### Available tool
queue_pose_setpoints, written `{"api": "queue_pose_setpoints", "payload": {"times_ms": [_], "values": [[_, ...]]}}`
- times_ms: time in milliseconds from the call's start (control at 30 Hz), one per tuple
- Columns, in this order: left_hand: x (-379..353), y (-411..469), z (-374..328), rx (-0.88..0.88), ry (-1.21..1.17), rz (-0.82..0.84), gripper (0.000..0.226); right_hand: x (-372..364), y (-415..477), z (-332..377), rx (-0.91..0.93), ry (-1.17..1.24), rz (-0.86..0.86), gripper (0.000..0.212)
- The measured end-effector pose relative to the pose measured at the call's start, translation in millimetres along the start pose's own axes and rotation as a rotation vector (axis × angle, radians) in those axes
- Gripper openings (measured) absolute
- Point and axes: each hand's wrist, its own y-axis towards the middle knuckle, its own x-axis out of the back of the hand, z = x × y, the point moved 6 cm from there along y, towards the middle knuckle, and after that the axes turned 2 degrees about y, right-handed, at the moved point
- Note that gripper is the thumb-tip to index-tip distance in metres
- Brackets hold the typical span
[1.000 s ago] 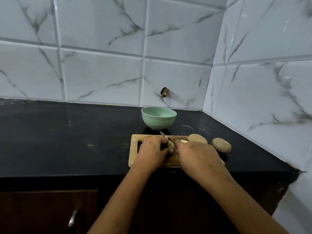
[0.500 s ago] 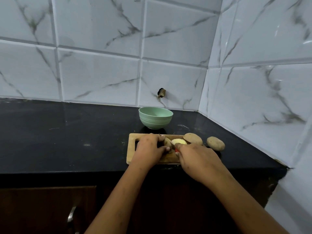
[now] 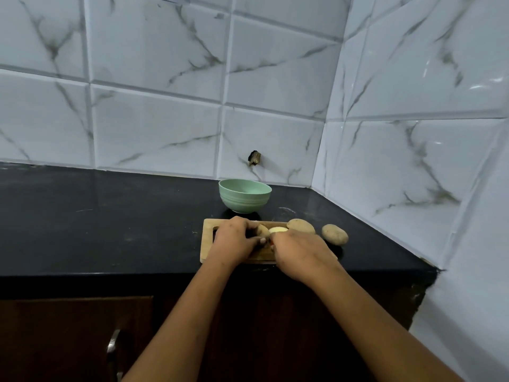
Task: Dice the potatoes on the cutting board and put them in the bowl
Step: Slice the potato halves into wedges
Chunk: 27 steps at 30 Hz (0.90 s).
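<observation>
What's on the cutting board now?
A cut potato gripped by the left hand, a whole potato at the cutting board's right end. The right hand covers whatever it holds.

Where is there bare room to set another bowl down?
The black countertop left of the cutting board and green bowl lies bare, back to the tiled wall. Crowded: the board under left hand, right hand, cut potato and whole potato; a loose potato beside its right end.

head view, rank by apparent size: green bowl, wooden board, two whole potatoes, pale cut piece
1. wooden cutting board
2. round green bowl
3. whole brown potato on the board and whole brown potato on the counter: look alike
4. pale cut potato piece, partly hidden
</observation>
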Motion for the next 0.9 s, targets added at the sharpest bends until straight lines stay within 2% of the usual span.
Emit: {"api": "queue_pose_setpoints", "payload": {"times_ms": [433, 600, 700, 900], "values": [[2, -3, 0, 0.027, 0.012, -0.019, 0.028, -3, -7, -1, -0.074, -0.067, 0.086, 0.022], [2, -3, 0, 0.014, 0.016, -0.039, 0.025, -3, -3, 1, -0.058, -0.095, 0.070, 0.025], [3, -2, 2, 0.033, 0.005, -0.032, 0.032, -9, -6, -5, -0.028, -0.130, 0.020, 0.023], [3, -5, 5, 0.060, -0.053, -0.055, 0.042, -10, -5, -35, -0.094, 0.033, -0.058, 0.028]]}}
